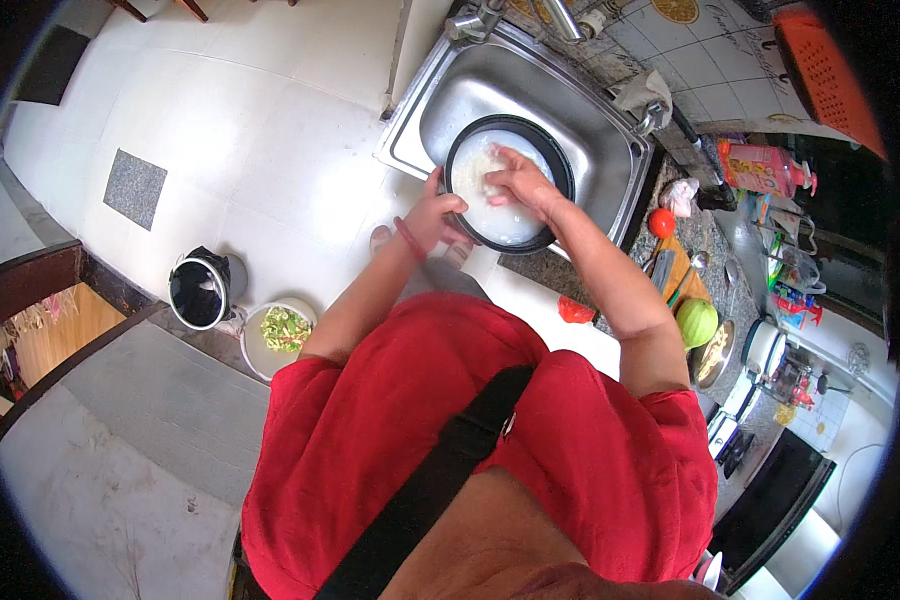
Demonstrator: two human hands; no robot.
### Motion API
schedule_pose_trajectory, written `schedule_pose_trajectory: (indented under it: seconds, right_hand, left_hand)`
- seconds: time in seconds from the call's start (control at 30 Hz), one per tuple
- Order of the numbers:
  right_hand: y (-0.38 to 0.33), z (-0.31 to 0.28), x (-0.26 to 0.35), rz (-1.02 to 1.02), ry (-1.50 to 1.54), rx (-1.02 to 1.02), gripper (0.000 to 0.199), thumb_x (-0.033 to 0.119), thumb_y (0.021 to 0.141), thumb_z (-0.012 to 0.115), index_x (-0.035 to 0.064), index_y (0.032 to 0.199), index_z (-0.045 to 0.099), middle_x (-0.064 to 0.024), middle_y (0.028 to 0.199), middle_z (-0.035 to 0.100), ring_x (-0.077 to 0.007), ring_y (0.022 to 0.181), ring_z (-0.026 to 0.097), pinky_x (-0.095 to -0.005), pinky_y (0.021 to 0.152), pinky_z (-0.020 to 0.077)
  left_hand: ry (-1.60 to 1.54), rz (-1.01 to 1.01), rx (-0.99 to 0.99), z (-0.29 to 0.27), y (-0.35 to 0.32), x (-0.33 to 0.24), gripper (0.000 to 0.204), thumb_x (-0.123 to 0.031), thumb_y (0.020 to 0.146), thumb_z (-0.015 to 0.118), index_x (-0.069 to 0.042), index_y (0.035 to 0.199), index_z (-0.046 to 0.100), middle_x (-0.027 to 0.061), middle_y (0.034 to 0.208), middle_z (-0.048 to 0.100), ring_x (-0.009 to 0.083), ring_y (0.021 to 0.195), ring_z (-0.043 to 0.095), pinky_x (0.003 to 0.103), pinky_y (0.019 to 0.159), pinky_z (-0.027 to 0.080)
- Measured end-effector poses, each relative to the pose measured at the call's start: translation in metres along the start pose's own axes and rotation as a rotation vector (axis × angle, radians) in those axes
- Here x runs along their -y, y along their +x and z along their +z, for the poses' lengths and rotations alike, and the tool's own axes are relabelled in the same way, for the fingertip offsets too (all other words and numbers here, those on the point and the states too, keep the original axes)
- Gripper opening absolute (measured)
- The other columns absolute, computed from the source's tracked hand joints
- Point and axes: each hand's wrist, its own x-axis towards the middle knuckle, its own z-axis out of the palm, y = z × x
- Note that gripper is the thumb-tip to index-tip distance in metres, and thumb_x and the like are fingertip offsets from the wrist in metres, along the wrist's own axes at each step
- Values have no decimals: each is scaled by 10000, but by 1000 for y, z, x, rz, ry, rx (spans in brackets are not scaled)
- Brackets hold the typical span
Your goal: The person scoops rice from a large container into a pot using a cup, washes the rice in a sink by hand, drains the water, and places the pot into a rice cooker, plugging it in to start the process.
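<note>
A black round pot [568, 163] rests tilted over the near edge of the steel sink [460, 88]. Cloudy white water [515, 222] fills much of it, with pale rice grains [473, 172] gathered toward its left side. My left hand [432, 214], a red band at the wrist, grips the pot's rim from the left. Inside the pot, my right hand [522, 186] dips into the water with its fingers curved and apart, touching the rice; the fingertips are partly hidden.
A faucet [478, 25] stands at the sink's far left corner. Right of the sink, the counter holds a tomato [661, 223], a knife [661, 270] on a cutting board [682, 262] and a green round vegetable [697, 325]. A lined bin [198, 290] and a basin [258, 350] of chopped greens sit at left.
</note>
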Motion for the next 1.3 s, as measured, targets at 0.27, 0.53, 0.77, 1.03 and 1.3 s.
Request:
schedule_pose_trajectory:
  seconds: [0.27, 0.53, 0.77, 1.03, 1.3]
  right_hand:
    - [23, 13, 0, -181, -1469, -39, 470, 154, 697, 556, -51, 1117, 509, -267, 1095, 526, -401, 1089, 454, -492, 967, 287]
    - [-18, 16, -7, -230, -1653, 245, 472, 94, 718, 535, 13, 1179, 476, -209, 1336, 280, -421, 1193, 332, -477, 910, 393]
    - [9, 17, -41, -165, -1701, 222, 231, 109, 716, 494, 48, 866, 660, -169, 850, 636, -295, 819, 621, -375, 770, 480]
    - [8, 19, -41, -264, -1697, 133, 322, 171, 690, 507, 20, 947, 630, -185, 1049, 574, -302, 999, 549, -400, 834, 451]
    - [13, 13, -29, -224, -1654, 95, 286, 169, 719, 511, 13, 927, 629, -174, 1005, 585, -323, 977, 540, -436, 769, 468]
  left_hand:
    - [-53, 39, 48, -15, 10, 13, 913, -88, 656, 549, -108, 1371, -18, 221, 1212, 339, 382, 906, 533, 491, 585, 540]
    - [-29, 17, 1, -12, 5, 8, 922, -91, 653, 553, -107, 1370, -27, 215, 1213, 342, 384, 916, 528, 487, 589, 539]
    - [-3, -2, 23, -7, 8, 7, 917, -103, 648, 552, -101, 1369, -15, 210, 1221, 340, 372, 914, 532, 472, 586, 542]
    - [77, -4, 15, 1, 0, -4, 920, -138, 637, 552, -119, 1363, -11, 207, 1212, 362, 367, 919, 535, 435, 567, 546]
    - [122, 1, 28, 15, -8, -14, 753, -171, 631, 547, -105, 1310, 228, 151, 1183, 414, 325, 1041, 479, 508, 682, 526]
